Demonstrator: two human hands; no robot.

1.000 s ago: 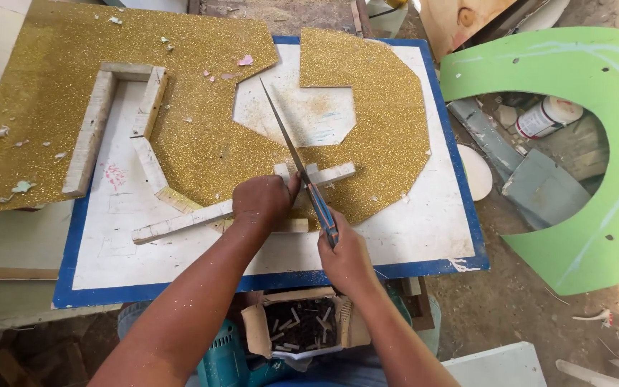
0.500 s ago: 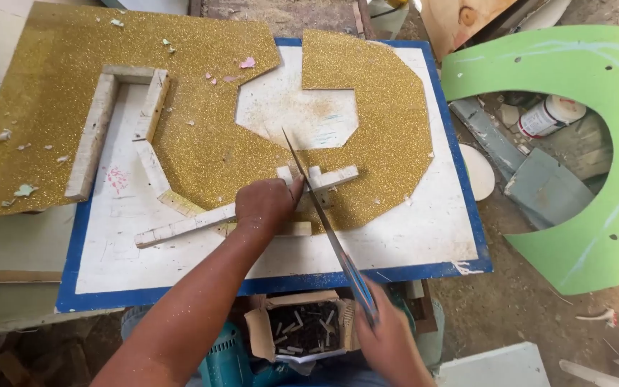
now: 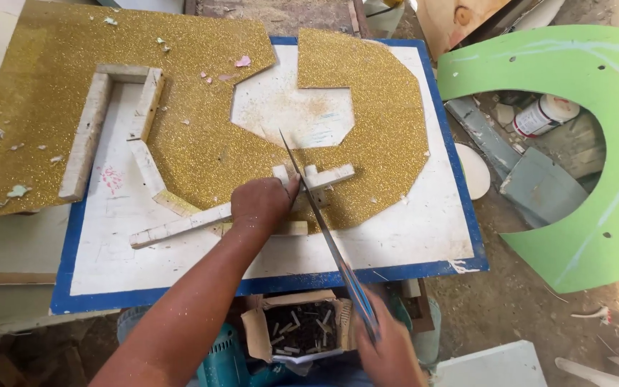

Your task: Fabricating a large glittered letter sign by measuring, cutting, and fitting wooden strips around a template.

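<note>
My left hand point(image 3: 261, 206) presses down on a pale foam strip point(image 3: 180, 227) that lies across a gold glitter sheet point(image 3: 202, 154) on a white board with a blue edge point(image 3: 424, 236). My right hand point(image 3: 388, 351) grips the handle of a long thin saw blade point(image 3: 317, 215) at the near edge of the board. The blade slants up and left, its tip above the short end of the strip point(image 3: 331, 175), right beside my left fingers. More foam strips point(image 3: 91, 129) border a cut-out at the left.
A green curved panel point(image 3: 596, 143) stands at the right, with a white can point(image 3: 542, 115) and grey offcuts behind it. A torn cardboard box of small dark pieces point(image 3: 299, 330) and a teal power tool point(image 3: 220, 362) lie below the board. Scraps dot the sheet.
My right hand has drawn the saw blade back toward me, from over the board down past its near edge. My left hand has stayed on the strip.
</note>
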